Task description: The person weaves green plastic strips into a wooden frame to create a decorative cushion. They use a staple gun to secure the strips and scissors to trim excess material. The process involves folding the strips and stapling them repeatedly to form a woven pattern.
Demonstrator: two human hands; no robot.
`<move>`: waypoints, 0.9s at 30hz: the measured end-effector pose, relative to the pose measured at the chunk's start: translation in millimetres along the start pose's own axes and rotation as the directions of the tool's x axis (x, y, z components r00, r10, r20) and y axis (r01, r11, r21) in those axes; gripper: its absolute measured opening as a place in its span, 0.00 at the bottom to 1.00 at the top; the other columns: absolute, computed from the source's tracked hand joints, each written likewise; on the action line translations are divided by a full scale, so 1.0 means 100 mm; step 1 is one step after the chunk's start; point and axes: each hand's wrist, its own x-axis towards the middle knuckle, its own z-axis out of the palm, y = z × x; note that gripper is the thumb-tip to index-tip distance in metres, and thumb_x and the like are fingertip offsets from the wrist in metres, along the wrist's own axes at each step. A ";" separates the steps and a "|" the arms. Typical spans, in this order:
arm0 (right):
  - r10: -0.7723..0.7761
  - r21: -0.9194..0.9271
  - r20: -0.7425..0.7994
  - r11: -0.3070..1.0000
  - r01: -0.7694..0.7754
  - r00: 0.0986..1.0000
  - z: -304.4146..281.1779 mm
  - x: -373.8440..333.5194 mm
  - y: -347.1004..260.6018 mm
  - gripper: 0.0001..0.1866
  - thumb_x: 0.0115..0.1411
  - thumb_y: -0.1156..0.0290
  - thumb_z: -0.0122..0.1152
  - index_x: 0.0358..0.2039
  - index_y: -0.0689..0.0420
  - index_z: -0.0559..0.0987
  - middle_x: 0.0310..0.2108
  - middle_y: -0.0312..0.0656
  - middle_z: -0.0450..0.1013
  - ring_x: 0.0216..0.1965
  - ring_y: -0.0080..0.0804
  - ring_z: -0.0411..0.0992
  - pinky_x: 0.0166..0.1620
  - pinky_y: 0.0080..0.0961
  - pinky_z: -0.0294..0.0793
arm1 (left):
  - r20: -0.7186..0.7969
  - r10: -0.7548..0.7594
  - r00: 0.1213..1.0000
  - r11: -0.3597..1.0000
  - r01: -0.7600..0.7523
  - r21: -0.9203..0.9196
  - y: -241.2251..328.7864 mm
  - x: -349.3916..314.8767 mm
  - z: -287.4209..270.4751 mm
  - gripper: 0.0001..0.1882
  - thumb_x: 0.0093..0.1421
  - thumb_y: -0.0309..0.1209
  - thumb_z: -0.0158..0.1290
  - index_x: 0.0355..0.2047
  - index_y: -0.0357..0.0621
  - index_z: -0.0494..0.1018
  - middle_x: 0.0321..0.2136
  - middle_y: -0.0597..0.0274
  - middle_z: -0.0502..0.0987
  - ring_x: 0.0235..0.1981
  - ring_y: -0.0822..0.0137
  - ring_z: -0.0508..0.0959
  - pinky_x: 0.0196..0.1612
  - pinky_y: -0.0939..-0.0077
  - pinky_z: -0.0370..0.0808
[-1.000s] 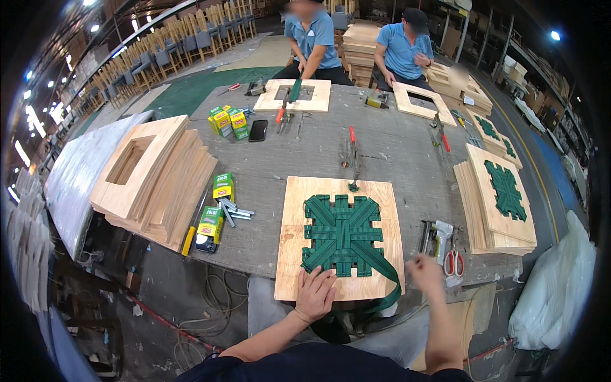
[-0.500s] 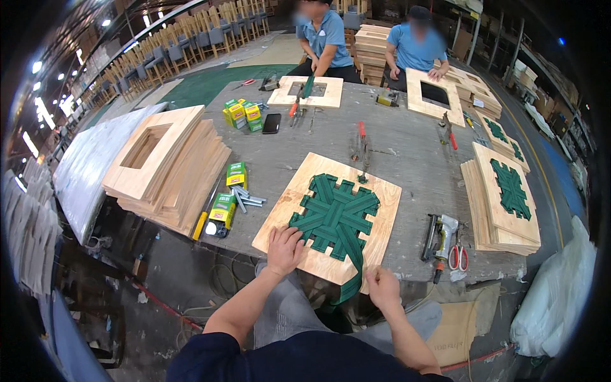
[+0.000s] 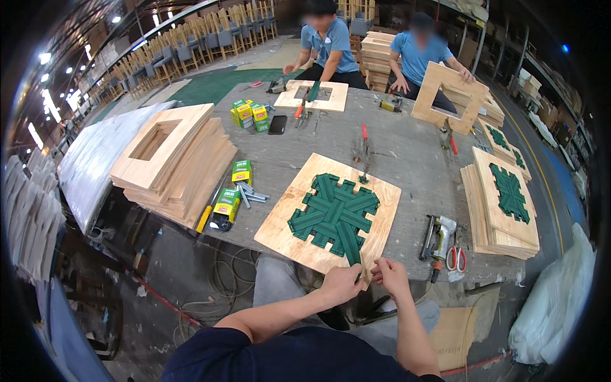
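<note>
"Holding what in the left hand?"
"Pinching the green strap, just ahead, over the wooden board."
"With the right hand?"
"Curled close by; cannot tell whether gripping."

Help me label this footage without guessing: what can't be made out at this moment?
In the head view:
1. Green strap: its loose end, hidden by the left hand.
2. Right hand: whether it holds anything, hidden by its own curled fingers.
3. Wooden board: its middle, covered by the green weave.
4. White plastic bundle: its outer side, lost in the fisheye's dark rim.
</note>
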 end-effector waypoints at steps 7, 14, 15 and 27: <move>0.224 0.003 0.366 0.970 -0.242 0.903 0.37 0.48 -0.38 0.27 0.77 0.54 0.45 0.52 0.70 0.76 0.40 0.51 0.80 0.34 0.41 0.80 0.37 0.39 0.83 | 0.165 -0.017 0.986 0.998 0.026 -0.050 0.32 -0.12 0.04 0.16 0.63 0.32 0.53 0.46 0.41 0.62 0.24 0.42 0.78 0.30 0.37 0.81 0.32 0.42 0.76; 0.438 0.200 0.446 0.801 -0.564 0.781 0.67 0.80 -0.40 0.22 0.79 0.58 0.40 0.51 0.65 0.73 0.37 0.49 0.76 0.32 0.40 0.76 0.35 0.41 0.80 | 0.272 0.037 0.961 0.996 -0.015 -0.085 0.49 -0.50 0.15 0.16 0.65 0.32 0.53 0.45 0.40 0.59 0.22 0.40 0.78 0.27 0.35 0.81 0.29 0.40 0.75; 0.424 0.204 0.447 0.809 -0.551 0.788 0.69 0.82 -0.37 0.21 0.79 0.58 0.40 0.49 0.64 0.74 0.33 0.45 0.75 0.28 0.36 0.74 0.31 0.37 0.78 | 0.271 0.037 0.962 0.996 -0.013 -0.088 0.47 -0.51 0.14 0.16 0.66 0.32 0.53 0.45 0.40 0.58 0.22 0.40 0.78 0.27 0.35 0.81 0.29 0.40 0.75; 0.302 0.164 0.327 0.915 -0.368 0.895 0.75 0.75 -0.31 0.14 0.77 0.60 0.46 0.35 0.53 0.71 0.18 0.31 0.62 0.15 0.21 0.52 0.20 0.25 0.53 | 0.074 0.198 0.978 0.905 -0.211 0.369 -0.55 -0.18 -0.26 0.58 0.53 0.42 0.69 0.77 0.51 0.44 0.74 0.43 0.49 0.75 0.36 0.49 0.74 0.36 0.46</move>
